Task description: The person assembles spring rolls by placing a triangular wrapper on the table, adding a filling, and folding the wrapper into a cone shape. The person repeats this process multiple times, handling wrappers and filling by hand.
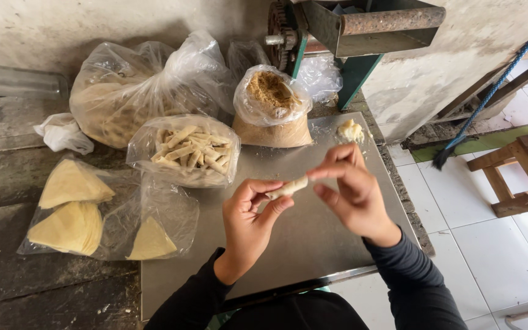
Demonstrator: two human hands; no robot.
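The thumb and fingertips point(331, 173) of the right hand point(352, 195) are pressed together in a pinch on one end of a small pale rolled pastry point(286, 187), while the left hand point(249, 223) curls under the other end, its thumb and forefinger closed on it, so the roll hangs between both hands just above the steel tray point(313, 238). It looks light and soft, a thin wrapper wound about a filling, likely to dent or unroll if squeezed hard and perhaps a little tacky; a gentle hold at the two ends, where the wrapper is tucked, seems safest, with the middle left free. Beyond the hands, a dab of pale paste point(351, 131) lies at the far edge of the tray. To the left stand a clear bag of finished rolls point(189, 150), a bag of brown crumbs point(271, 107), a larger bag point(123, 91) behind them, and nearer the person a bag of triangular folded wrappers point(71, 208). A green-framed hand-cranked machine point(349, 30) stands at the back
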